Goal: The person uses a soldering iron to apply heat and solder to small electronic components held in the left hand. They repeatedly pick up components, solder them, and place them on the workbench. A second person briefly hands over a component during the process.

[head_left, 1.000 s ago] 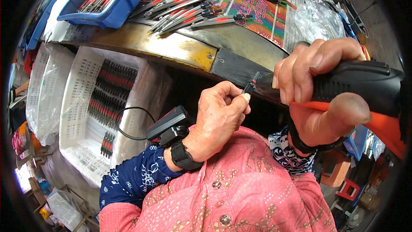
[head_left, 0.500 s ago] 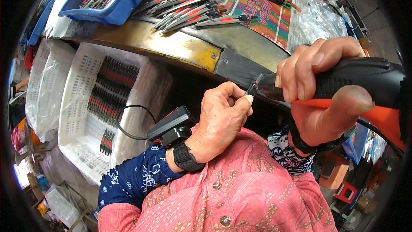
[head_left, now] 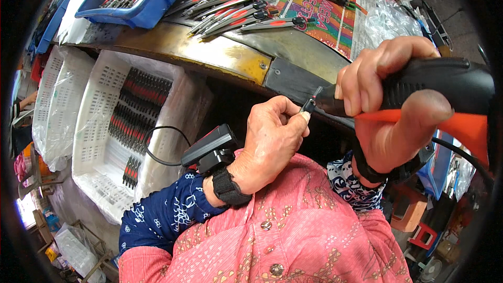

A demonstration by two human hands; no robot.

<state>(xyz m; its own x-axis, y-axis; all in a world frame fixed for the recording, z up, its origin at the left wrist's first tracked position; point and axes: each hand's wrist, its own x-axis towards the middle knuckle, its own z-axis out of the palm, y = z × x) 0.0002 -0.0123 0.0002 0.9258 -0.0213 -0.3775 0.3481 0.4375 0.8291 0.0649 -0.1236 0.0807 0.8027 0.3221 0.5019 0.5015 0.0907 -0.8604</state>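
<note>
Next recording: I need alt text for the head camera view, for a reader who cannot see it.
A right hand grips a black-and-orange power tool, its tip meeting a small dark part pinched in the left hand. Behind lie black-and-red pliers on a worn workbench, and more in a white plastic crate.

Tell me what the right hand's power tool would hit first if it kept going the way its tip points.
The tip of the black and orange power tool in the right hand points left at the left hand. It would first meet the small part pinched in the left fingers, apparently touching already.
</note>
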